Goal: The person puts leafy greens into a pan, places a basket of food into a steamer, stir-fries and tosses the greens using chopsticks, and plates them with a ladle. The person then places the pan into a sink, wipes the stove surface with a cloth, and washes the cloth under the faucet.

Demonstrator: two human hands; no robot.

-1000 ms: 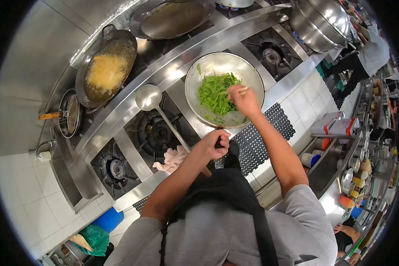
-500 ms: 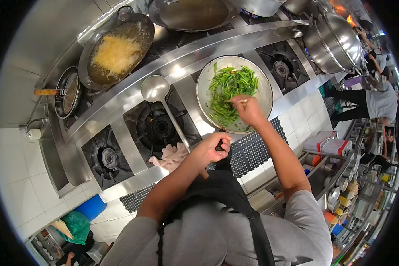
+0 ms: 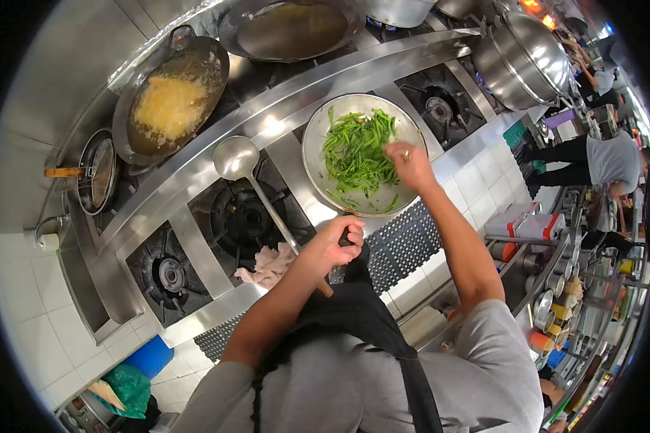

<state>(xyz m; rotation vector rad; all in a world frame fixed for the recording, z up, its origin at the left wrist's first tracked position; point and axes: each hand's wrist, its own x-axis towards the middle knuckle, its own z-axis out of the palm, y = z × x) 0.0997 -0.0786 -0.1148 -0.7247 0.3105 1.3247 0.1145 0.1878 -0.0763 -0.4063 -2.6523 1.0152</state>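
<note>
A wide, light-coloured pan (image 3: 404,119) holds a heap of chopped green vegetables (image 3: 357,148). Its short dark handle points toward my body, and my left hand (image 3: 341,242) is closed around it. My right hand (image 3: 412,166) is closed over the pan's right side, at the edge of the greens. Whatever its fingers grip is blurred and hidden. A long-handled metal ladle (image 3: 237,157) lies across the stove, its bowl on the steel ledge. The ladle's shaft passes under my left forearm, and its wooden end shows near my apron.
Yellow food fries in oil in a wok (image 3: 217,68) at upper left, beside a second wok of oil (image 3: 227,36). Bare burners (image 3: 171,274) flank the pan. A crumpled cloth (image 3: 267,265) lies at the stove's front edge. A large steel pot (image 3: 516,61) stands right; another person (image 3: 614,162) is beyond.
My right hand has moved from over the middle of the greens to the pan's right side, and the greens have shifted up and left within it. My left hand keeps its grip.
</note>
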